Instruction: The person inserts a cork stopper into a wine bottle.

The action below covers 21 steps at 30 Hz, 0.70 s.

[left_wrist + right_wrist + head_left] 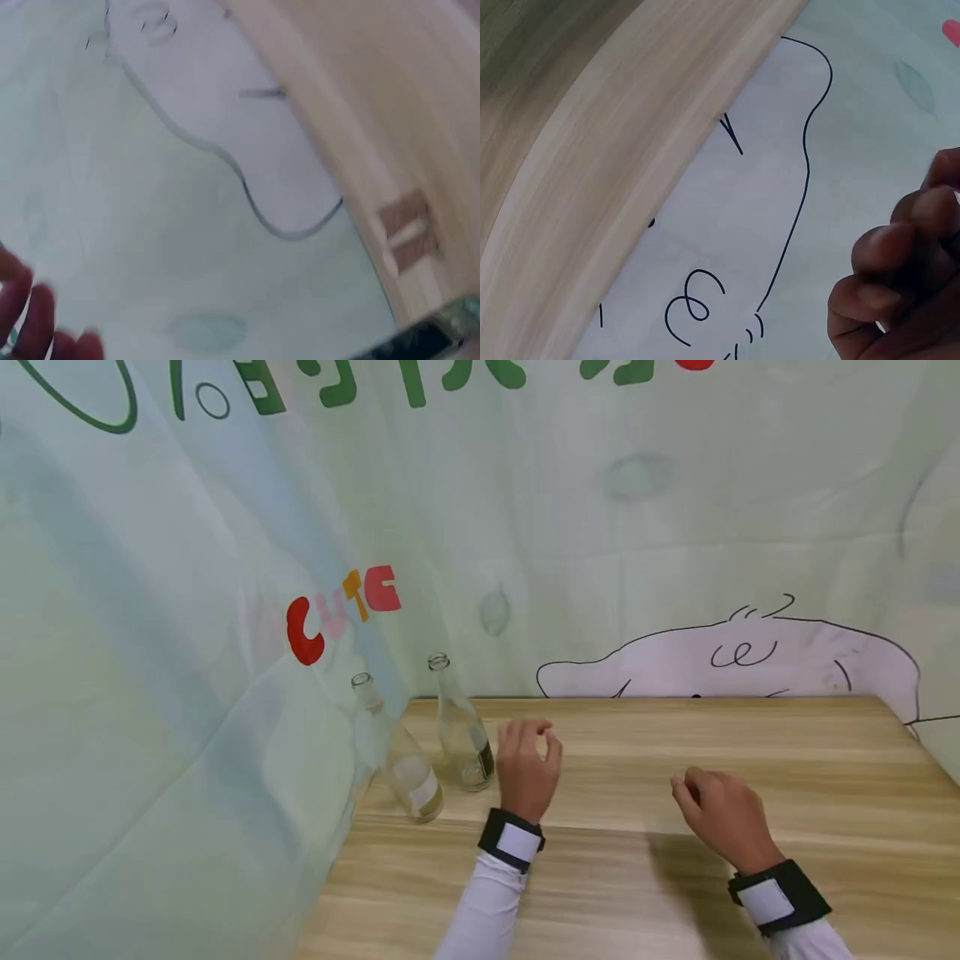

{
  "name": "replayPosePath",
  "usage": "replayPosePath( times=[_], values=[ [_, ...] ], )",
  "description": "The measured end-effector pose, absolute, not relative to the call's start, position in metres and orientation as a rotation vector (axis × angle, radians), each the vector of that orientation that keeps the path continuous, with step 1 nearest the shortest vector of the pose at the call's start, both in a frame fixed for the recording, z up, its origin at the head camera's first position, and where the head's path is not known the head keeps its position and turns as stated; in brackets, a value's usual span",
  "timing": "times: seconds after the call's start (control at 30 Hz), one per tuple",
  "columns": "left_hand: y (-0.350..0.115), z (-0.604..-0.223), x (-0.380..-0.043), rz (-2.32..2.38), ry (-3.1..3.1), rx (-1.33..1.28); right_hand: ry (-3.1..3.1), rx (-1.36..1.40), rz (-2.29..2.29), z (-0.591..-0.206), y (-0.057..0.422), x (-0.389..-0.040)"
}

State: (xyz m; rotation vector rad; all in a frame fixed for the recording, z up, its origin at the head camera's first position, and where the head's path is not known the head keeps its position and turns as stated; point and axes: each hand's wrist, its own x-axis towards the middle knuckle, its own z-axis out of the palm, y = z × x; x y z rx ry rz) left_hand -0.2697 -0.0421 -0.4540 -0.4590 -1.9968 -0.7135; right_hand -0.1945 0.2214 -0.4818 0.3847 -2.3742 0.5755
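Observation:
Two clear glass bottles stand at the table's left side. The rear bottle [459, 727] has a dark label low on its side, and the front bottle [408, 768] carries a pale one. Just right of the rear bottle, my left hand [527, 768] hovers with loosely bent fingers, thumb apart, holding nothing. Part of a bottle [420, 341] shows in the lower right corner of the left wrist view. My right hand [723, 814] hangs over the right half of the table, its fingers [885, 247] loosely curled around nothing.
The wooden table [600, 885] meets a printed cloth backdrop [585, 568] at its far edge and along the left. A black band sits on each wrist. Brown patches [409, 229] show on the wood near the bottle in the left wrist view.

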Motion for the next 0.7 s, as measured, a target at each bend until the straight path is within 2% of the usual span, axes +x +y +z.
replayPosePath(
  times=[0.13, 0.27, 0.7],
  values=[
    [-0.073, -0.436, -0.287, -0.856, -1.776, -0.231, -2.374, 0.376, 0.6, -0.485, 0.222, -0.193],
    [-0.095, -0.429, -0.302, -0.908, -1.735, -0.125, -2.397, 0.372, 0.612, -0.488, 0.221, -0.194],
    [-0.118, -0.445, -0.341, -1.217, -1.947, 0.25, -2.395, 0.37, 0.637, -0.491, 0.226, -0.196]
  ],
)
